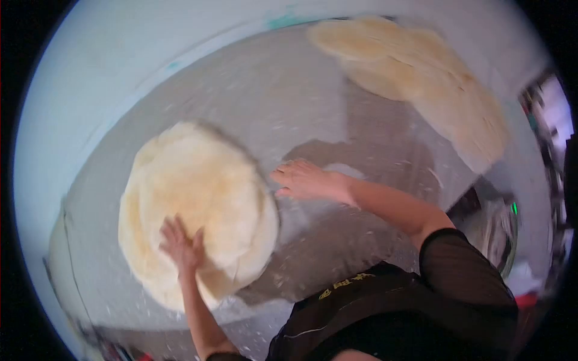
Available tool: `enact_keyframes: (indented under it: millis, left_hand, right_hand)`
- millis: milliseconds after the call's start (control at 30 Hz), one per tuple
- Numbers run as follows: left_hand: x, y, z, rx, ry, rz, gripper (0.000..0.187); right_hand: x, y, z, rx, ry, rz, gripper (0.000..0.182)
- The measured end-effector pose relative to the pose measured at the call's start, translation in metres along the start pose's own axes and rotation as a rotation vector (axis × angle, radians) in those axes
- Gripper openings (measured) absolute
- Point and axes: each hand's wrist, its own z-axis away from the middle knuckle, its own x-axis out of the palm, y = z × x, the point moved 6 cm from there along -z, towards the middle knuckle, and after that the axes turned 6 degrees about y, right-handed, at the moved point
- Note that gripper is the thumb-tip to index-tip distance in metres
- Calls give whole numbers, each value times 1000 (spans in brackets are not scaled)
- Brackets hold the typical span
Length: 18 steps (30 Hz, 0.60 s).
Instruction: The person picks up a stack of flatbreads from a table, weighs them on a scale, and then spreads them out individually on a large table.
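Note:
A pile of large, round, pale-yellow flat sheets, like thin bread or dough point(198, 174), lies on the grey work surface point(259, 90) at the left. My left hand point(182, 243) rests on the lower middle of this pile, its fingers spread. Just right of the pile, my right hand point(304, 179) is over the bare surface with its fingers stretched out and nothing in it. More such sheets point(421, 78) overlap in a long row at the back right of the surface.
A pale wall point(90, 78) curves behind the surface. At the right, past the surface's edge, a container with papers or cloth point(498, 231) stands near a red object point(526, 301). White crumbs or scraps are scattered over the surface.

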Motion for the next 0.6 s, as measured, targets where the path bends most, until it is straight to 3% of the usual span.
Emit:
enact_keyframes:
  millis: [100, 200, 267, 300, 333, 433, 500, 600]
  left_hand:
    - [-24, 17, -5, -121, -104, 50, 75]
    - [-6, 43, -18, -37, 123, 154, 74]
    - [-22, 143, -16, 254, 204, 278, 75]
    - [-28, 208, -11, 324, 113, 432, 76]
    - [-8, 254, -9, 500, 71, 354, 82]
    - [-5, 388, 13, 565, -130, 278, 99]
    - [4, 443, 28, 541, -237, 174, 112]
    - [22, 471, 37, 495, -262, 73, 129]
  right_hand:
    - [-8, 98, 59, 124, 20, 20, 26]
    - [-48, 166, 125, 458, 104, -334, 19]
    - [-45, 214, 153, 521, 146, -344, 19]
    - [-40, 238, 169, 552, 160, -347, 18]
    - [-46, 250, 178, 524, 213, -385, 18]
    - [-73, 291, 195, 475, 343, -469, 18]
    - [-95, 337, 193, 505, 380, -516, 19]
    - [-125, 418, 190, 821, 414, -990, 18]
